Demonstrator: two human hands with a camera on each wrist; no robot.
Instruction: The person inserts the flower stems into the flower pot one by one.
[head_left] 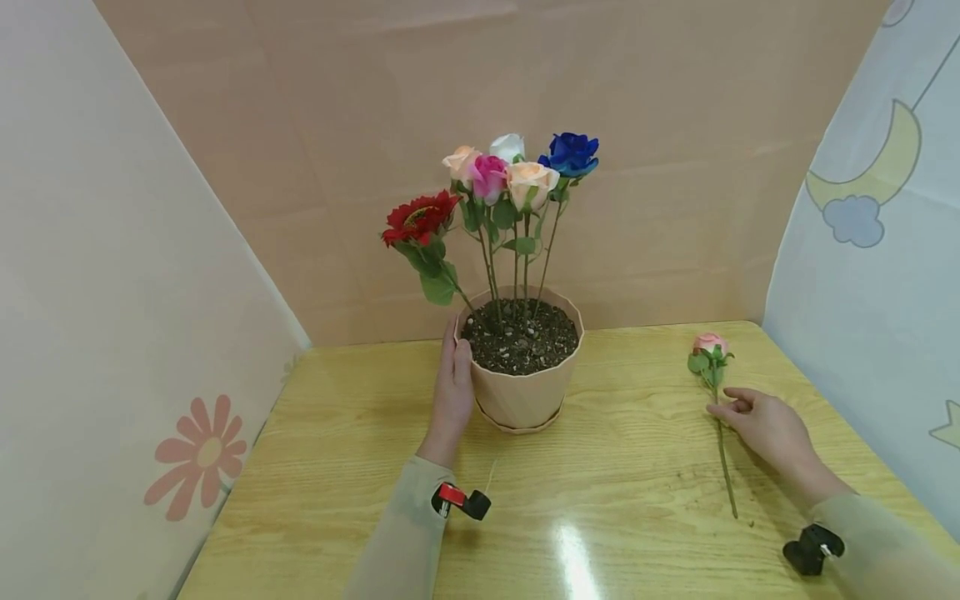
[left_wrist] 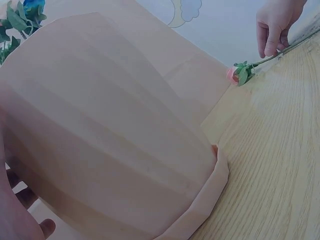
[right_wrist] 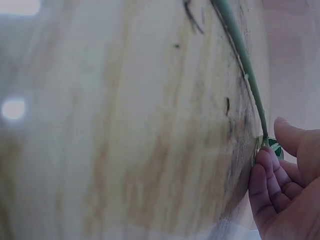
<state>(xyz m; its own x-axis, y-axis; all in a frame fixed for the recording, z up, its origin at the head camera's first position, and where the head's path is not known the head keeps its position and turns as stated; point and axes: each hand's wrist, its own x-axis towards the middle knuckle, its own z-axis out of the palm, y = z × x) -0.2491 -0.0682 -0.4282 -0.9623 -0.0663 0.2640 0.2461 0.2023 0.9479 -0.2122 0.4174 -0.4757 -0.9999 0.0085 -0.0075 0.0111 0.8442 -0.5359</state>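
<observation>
A beige flower pot (head_left: 525, 396) filled with dark soil (head_left: 525, 342) stands on its saucer (head_left: 517, 427). My left hand (head_left: 453, 387) rests along the pot's left side, its fingers extended up toward the rim. Several artificial flowers stand in the soil: a red one (head_left: 422, 218), a magenta rose (head_left: 489, 177), two peach roses (head_left: 532, 183), a white rose (head_left: 507, 147) and a blue rose (head_left: 572, 155). On the right, a pink rose (head_left: 709, 343) lies on the table. My right hand (head_left: 768, 427) is at its green stem (right_wrist: 245, 65), thumb and fingers parted around it, fingertips right at the stem.
The wood-grain table (head_left: 637, 467) ends at a beige backdrop (head_left: 675, 208) behind the pot. Pale panels with printed shapes stand at both sides, with a flower print (head_left: 208, 452) on the left and a moon print (head_left: 892, 167) on the right.
</observation>
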